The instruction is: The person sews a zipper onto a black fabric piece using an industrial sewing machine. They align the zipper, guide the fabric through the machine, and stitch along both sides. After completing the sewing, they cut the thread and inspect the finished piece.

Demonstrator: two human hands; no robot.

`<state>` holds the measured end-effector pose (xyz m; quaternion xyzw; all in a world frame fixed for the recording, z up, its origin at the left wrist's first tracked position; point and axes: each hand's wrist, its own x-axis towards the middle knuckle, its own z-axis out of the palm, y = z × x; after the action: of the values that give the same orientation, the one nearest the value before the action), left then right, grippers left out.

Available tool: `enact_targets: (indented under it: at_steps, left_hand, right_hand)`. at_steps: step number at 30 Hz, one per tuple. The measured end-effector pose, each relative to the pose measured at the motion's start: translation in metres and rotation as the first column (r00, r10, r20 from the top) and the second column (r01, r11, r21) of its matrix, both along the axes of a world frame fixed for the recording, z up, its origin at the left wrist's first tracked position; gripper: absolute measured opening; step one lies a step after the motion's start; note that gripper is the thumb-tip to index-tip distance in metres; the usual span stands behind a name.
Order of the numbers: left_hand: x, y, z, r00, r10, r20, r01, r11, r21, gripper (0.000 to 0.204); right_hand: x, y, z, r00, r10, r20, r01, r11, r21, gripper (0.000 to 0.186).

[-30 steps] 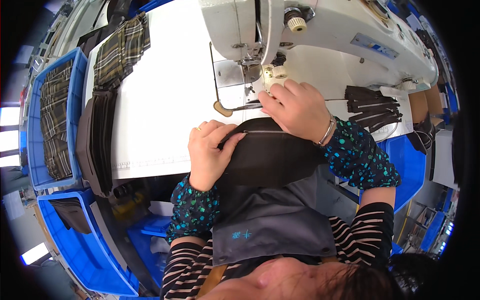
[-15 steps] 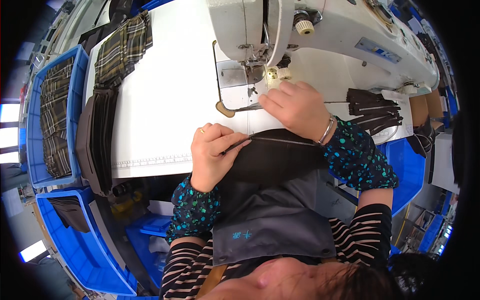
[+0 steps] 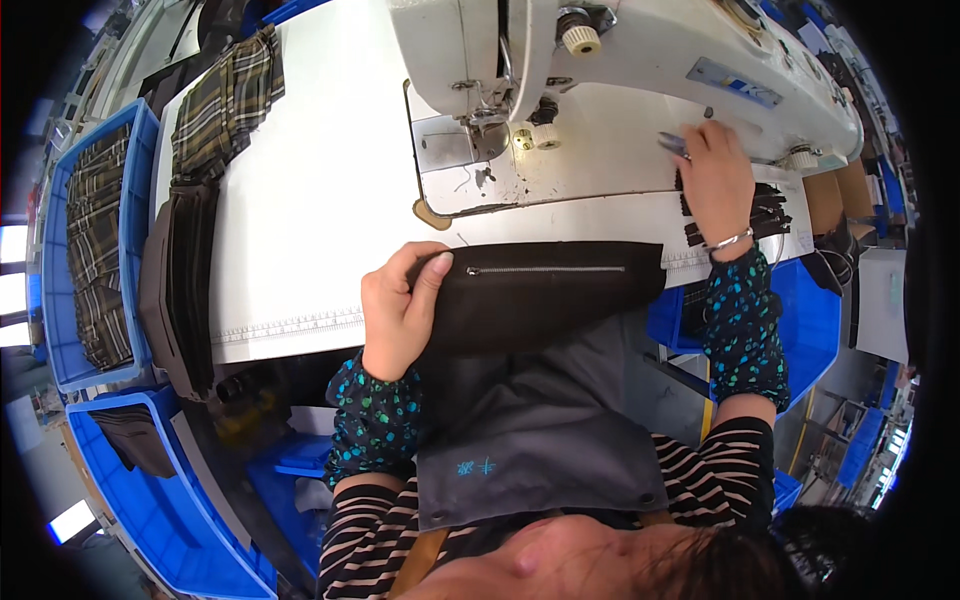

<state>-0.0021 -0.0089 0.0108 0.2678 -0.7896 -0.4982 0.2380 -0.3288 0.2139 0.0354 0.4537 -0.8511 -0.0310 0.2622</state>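
While the left hand (image 3: 400, 310) is pinching the left end of a dark pouch (image 3: 545, 290), thumb on top and fingers curled under, the right hand (image 3: 715, 180) is reaching away to the right, well apart from the pouch, with its fingers closing around a small metal tool (image 3: 672, 145) on the machine bed. The pouch is lying at the near edge of the white table (image 3: 300, 220), partly overhanging toward the person's grey apron (image 3: 540, 420). Its long axis is running left to right, and its zipper (image 3: 545, 269) is running the same way along the upper edge. The sewing machine (image 3: 600, 60) is sitting beyond the pouch, its needle area up and slightly left of the pouch's middle. The left hand is clearly nearer. Plaid fabric (image 3: 220, 100) is resting at the table's far left, above blue bins (image 3: 60, 250).
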Motion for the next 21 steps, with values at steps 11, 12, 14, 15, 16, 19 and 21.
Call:
enact_targets:
  at_steps: [11,12,14,15,16,19,21]
  left_hand:
    - [0.005,-0.013,-0.011,0.995,0.031,-0.1,-0.016,0.988,0.152,0.019]
    - [0.004,-0.013,-0.009,0.994,0.036,-0.108,-0.016,0.983,0.182,0.02]
    - [0.003,-0.014,-0.008,0.991,0.036,-0.126,-0.005,0.972,0.237,0.02]
    - [0.003,-0.015,-0.008,0.99,0.031,-0.137,0.006,0.965,0.262,0.021]
    - [0.003,-0.016,-0.007,0.989,0.025,-0.148,0.019,0.958,0.286,0.021]
    - [0.001,-0.019,-0.002,0.988,0.008,-0.154,0.052,0.922,0.384,0.019]
    - [0.001,-0.019,0.006,0.989,-0.033,-0.146,0.092,0.902,0.422,0.021]
  right_hand:
    - [0.065,-0.013,0.007,0.186,0.394,0.9,-0.041,0.919,-0.393,0.018]
    - [0.067,-0.012,0.005,0.113,0.359,0.926,-0.036,0.933,-0.358,0.018]
    - [0.068,-0.011,0.001,-0.033,0.283,0.959,-0.038,0.958,-0.284,0.019]
    - [0.068,-0.01,0.001,-0.078,0.305,0.949,-0.015,0.952,-0.307,0.019]
    - [0.069,-0.009,0.002,-0.122,0.328,0.937,0.009,0.944,-0.33,0.019]
    - [0.071,-0.007,0.005,-0.179,0.377,0.909,0.042,0.926,-0.376,0.02]
    - [0.071,-0.004,0.009,-0.175,0.377,0.91,0.052,0.926,-0.374,0.019]
